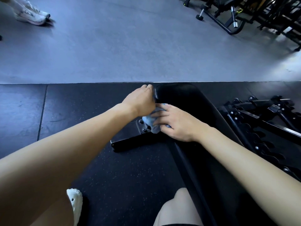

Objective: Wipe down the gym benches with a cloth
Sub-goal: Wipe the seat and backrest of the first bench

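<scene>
1. Black vinyl bench pad (187, 101) runs away from the camera, right of centre, with its rounded far end near the seam where the black rubber mat (97, 98) meets the grey floor (130, 46).
2. Right hand (175, 122) lies flat with fingers spread, pressing a pale blue cloth (150, 120) onto the pad's left edge; likely bunched there to clean the side seam.
3. Left hand (140, 99) curls over the pad's far-left edge with fingers closed on the rim, probably steadying the bench. Whether it also pinches the cloth I cannot tell.
4. Cloth overhangs the edge, partly above the bench's steel foot bar (128, 137) and its bolts.
5. Open room: pad surface to the right and toward the far end is bare, so there is room for a sweep that way.
6. Tight side: a folded black frame (263, 121) lies just beside the pad on the right.
7. Another person's white sneaker (32, 13) is far off top left; the wearer's white clog (75, 201) is near the bottom.
</scene>
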`<act>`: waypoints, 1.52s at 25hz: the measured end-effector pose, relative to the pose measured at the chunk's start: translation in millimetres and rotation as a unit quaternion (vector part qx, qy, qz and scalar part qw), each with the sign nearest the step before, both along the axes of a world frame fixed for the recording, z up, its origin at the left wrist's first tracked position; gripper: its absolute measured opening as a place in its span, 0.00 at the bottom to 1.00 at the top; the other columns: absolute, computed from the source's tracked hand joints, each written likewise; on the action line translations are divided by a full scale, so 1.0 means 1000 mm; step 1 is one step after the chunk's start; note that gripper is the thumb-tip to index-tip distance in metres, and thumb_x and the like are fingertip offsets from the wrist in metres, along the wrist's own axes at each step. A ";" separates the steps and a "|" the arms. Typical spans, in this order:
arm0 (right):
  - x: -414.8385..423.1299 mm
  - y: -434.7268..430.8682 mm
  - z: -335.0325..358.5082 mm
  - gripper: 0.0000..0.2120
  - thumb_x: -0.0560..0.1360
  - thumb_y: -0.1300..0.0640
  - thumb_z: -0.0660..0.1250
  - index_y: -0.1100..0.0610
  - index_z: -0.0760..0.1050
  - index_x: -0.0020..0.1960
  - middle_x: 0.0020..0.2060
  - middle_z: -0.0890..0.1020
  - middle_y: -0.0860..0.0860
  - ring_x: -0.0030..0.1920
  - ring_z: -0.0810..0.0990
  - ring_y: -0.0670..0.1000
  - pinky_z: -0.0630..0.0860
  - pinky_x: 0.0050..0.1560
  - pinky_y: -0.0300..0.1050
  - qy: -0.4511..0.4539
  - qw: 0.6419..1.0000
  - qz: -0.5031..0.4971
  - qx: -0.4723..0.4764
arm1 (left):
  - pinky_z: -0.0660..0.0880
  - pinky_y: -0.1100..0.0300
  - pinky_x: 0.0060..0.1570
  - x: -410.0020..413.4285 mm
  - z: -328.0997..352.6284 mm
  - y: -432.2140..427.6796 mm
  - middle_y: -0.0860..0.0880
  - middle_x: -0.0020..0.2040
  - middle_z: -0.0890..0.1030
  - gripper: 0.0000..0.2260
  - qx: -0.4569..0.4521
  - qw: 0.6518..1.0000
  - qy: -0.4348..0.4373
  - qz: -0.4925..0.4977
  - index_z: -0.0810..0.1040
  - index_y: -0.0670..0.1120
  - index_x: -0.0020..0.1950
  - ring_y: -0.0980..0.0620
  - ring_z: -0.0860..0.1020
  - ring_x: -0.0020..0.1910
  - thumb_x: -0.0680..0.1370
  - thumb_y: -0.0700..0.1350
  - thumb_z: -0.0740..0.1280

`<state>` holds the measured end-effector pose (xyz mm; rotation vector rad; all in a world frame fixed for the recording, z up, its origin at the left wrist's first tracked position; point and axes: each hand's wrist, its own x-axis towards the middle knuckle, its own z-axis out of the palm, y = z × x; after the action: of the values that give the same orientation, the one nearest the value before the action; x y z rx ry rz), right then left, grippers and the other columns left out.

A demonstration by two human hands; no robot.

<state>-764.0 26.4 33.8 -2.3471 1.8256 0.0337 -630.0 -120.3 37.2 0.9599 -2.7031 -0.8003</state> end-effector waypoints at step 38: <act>-0.163 -0.019 0.003 0.31 0.80 0.41 0.43 0.58 0.78 0.59 0.52 0.85 0.57 0.57 0.79 0.60 0.72 0.63 0.57 -0.170 0.777 -0.606 0.024 | 0.75 0.48 0.57 -0.099 0.008 0.060 0.50 0.61 0.71 0.18 -0.230 0.940 -0.129 -0.218 0.69 0.53 0.68 0.45 0.70 0.58 0.82 0.60 0.57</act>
<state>-927.5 7.3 37.2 -0.6740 2.6269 -0.4509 -729.4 -60.0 45.7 0.3837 -3.1662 -0.0626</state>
